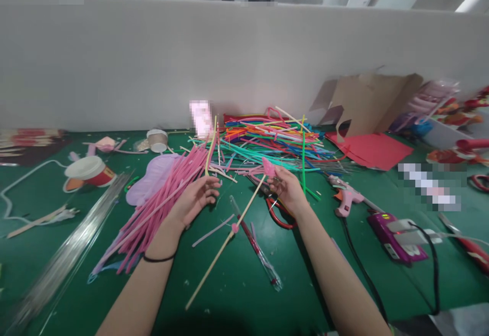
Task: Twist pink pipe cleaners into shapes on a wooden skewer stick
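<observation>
My right hand is closed, pinching a small pink pointed piece at the top of a thin wooden stick. The stick slants down to the left over the green table, with a small pink wrap partway along it. My left hand is half curled with its fingers apart and nothing plainly in it. It hovers beside a bundle of pink pipe cleaners. A pale yellow pipe cleaner rises just beyond its fingertips; whether they touch I cannot tell. Red-handled scissors lie partly behind my right hand.
A heap of coloured pipe cleaners lies at the back. To the right are a pink glue gun, a purple power strip with cables and red sheets. Clear thin rods and a paper cup are left.
</observation>
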`<state>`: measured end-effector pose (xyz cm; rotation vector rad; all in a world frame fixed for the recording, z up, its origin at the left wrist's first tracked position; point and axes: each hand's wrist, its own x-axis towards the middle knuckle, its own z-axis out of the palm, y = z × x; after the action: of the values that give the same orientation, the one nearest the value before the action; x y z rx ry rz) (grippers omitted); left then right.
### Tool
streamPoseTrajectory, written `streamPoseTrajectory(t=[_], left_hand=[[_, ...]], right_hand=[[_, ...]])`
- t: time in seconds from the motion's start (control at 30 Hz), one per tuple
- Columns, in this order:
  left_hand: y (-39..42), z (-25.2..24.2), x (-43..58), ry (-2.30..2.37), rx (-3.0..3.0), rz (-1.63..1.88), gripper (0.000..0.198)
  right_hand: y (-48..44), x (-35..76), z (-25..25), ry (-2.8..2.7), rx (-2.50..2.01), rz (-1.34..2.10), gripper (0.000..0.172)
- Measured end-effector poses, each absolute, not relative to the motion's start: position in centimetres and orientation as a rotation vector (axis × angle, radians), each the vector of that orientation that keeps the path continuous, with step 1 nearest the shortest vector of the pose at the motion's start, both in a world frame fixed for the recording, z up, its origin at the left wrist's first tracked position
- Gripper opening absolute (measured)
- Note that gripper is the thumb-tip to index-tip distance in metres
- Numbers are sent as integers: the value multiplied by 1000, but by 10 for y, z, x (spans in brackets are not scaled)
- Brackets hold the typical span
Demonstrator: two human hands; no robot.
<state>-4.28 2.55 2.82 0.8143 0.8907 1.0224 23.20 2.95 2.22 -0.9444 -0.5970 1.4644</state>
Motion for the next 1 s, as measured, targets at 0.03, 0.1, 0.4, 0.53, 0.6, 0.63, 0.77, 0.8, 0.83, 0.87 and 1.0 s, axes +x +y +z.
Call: streamPoseTrajectory(t=[0.03,0.1,0.4,0.53,0.6,0.63,0.77,0.8,0.83,0.87,1.0], left_hand=[[24,30,-45,973,877,1074,27],[21,31,-51,1209,1026,1202,28],[22,7,-61,2041,2153,915,28],[20,7,-58,2128,2172,737,25],[20,8,-60,2080,2174,714,18],[21,9,-60,2036,2169,718,16],[22,10,-59,1844,2010,871,14],[22,11,-57,1795,1947,941,14],[22,12,-55,1742,1874,1017,15],[21,14,-53,1680,1790,1087,16],[15,25,-42,1301,1317,1220,26]], right_hand=[[28,231,22,-635,-963,1450,27],[26,228,21,-770,-1017,1414,29],[12,200,13,-1672,-1329,845,24],[7,195,11,-1923,-1381,584,20],[7,194,10,-1950,-1385,552,20],[7,195,9,-1952,-1387,548,20],[9,197,7,-1936,-1378,562,19],[9,197,7,-1929,-1373,567,19],[9,197,7,-1922,-1370,573,20],[10,198,8,-1915,-1370,579,20],[10,197,7,-1898,-1376,594,20]])
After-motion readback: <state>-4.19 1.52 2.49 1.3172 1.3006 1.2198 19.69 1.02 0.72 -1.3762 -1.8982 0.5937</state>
